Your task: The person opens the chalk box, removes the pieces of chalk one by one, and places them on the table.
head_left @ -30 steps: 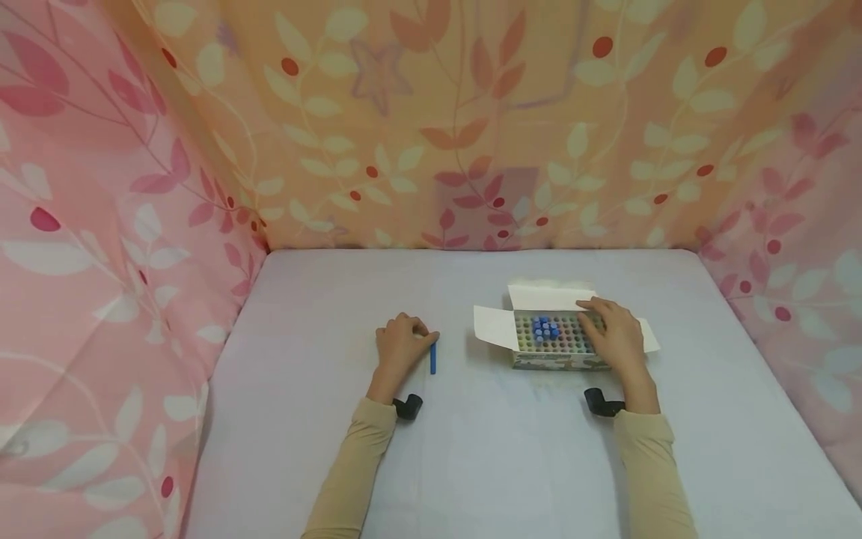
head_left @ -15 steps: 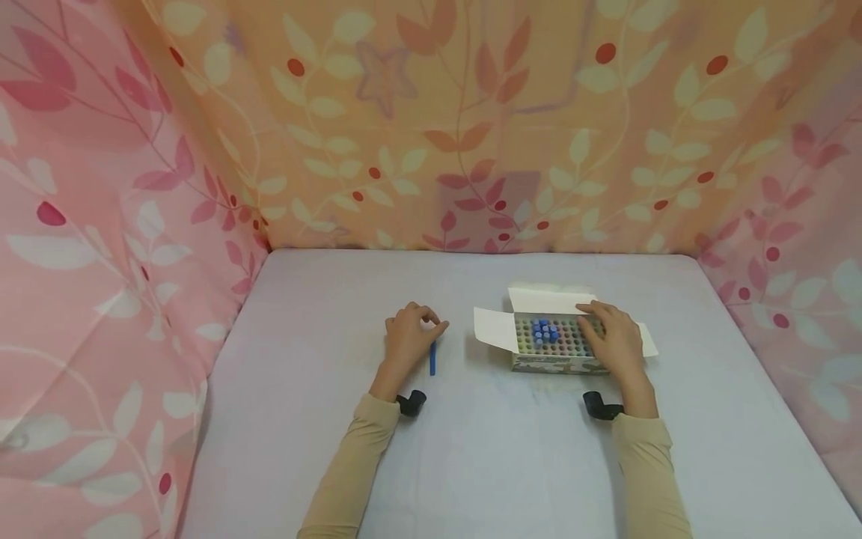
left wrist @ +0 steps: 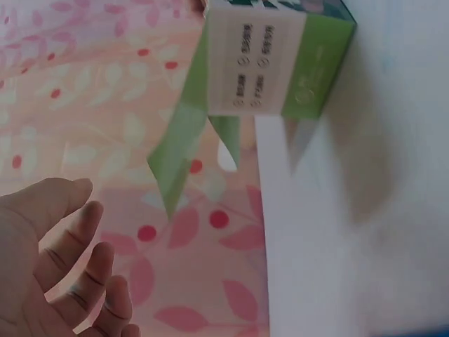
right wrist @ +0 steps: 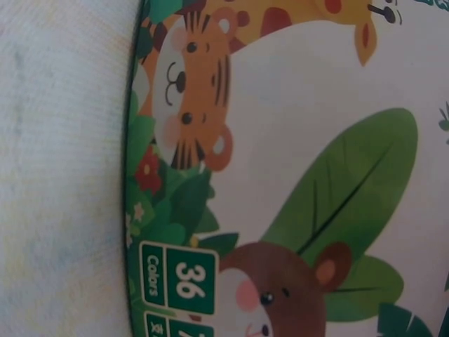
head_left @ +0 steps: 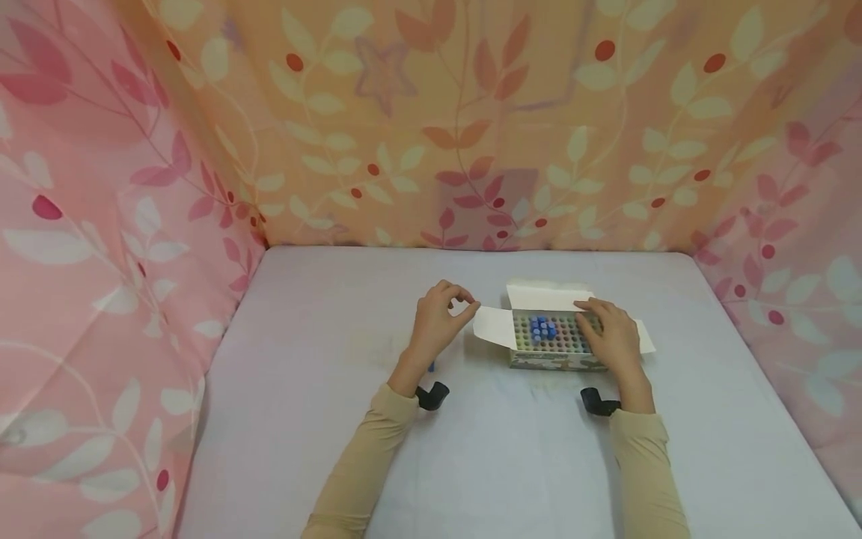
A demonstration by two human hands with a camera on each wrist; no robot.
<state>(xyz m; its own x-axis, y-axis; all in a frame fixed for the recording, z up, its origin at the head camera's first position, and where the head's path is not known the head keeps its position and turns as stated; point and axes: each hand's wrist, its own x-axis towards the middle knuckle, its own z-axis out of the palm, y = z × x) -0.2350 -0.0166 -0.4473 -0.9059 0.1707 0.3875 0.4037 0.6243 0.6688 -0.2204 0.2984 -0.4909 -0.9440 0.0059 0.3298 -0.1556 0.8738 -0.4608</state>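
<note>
— How far along does this look?

— Partway, I'd judge. The box [head_left: 555, 361] sits open on the tabletop [head_left: 505, 449], and a cluster of blue pieces [head_left: 542, 329] stands up from its grid of holes [head_left: 566, 344], between the fingers of the two hands.

— And what's left?

— One blue stick [head_left: 432, 367] lies outside the box, nearer the body than the left fingers and partly hidden by that wrist. The rest of the grid shows no raised blue pieces; whether anything sits deeper in those holes is too small to tell.

— What is the left hand [head_left: 434, 320] doing?

— Its fingers are loosely bent, thumb tip near the index tip, with nothing visible in them. The box's white side flap [head_left: 494, 327] is just right of those tips, apart from them in the left wrist view.

— And the right hand [head_left: 614, 335]?

— Fingers and thumb are spread, resting over the box's right part. The blue cluster is left of that thumb. How firmly they press, I can't tell.
</note>
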